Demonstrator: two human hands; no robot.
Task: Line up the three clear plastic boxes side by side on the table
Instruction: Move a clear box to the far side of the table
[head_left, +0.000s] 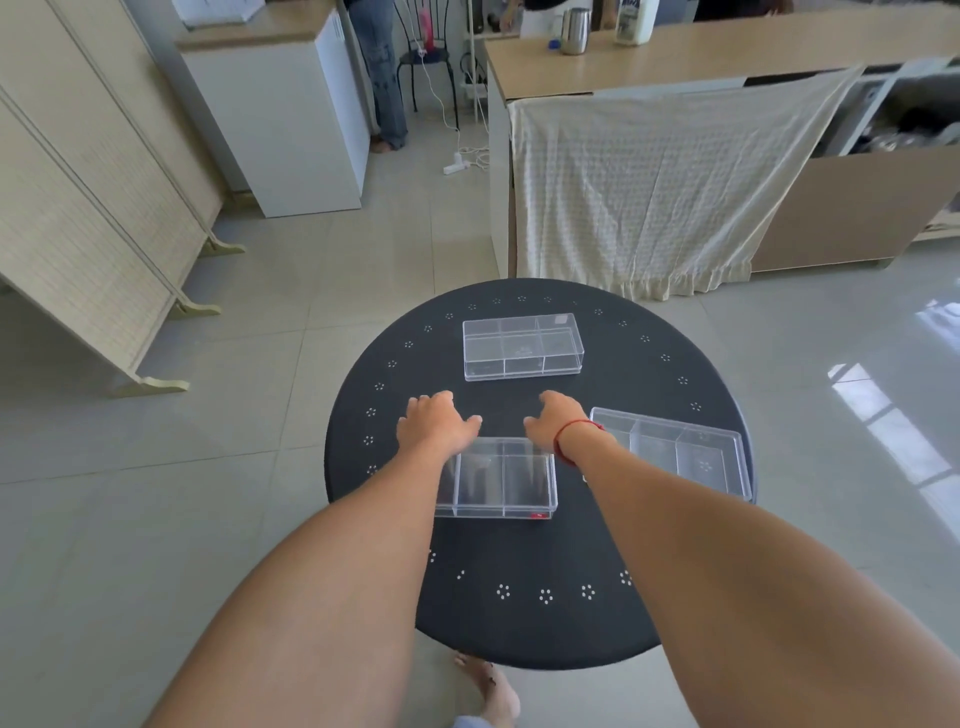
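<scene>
On near box (498, 478): red label, perhaps; unreadable.

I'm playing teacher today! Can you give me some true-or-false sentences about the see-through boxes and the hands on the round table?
1. Three clear boxes sit on the dark round table. True: the far box, the near box and the right box.
2. The boxes are stacked in one pile. False: they lie apart from one another, none on top of another.
3. Both hands are by the near box. True: the left hand and the right hand are at its far corners.
4. The right box is full of toys. False: its compartments look empty.
5. The left wrist wears a red string. False: the red string is on the right wrist.
</scene>
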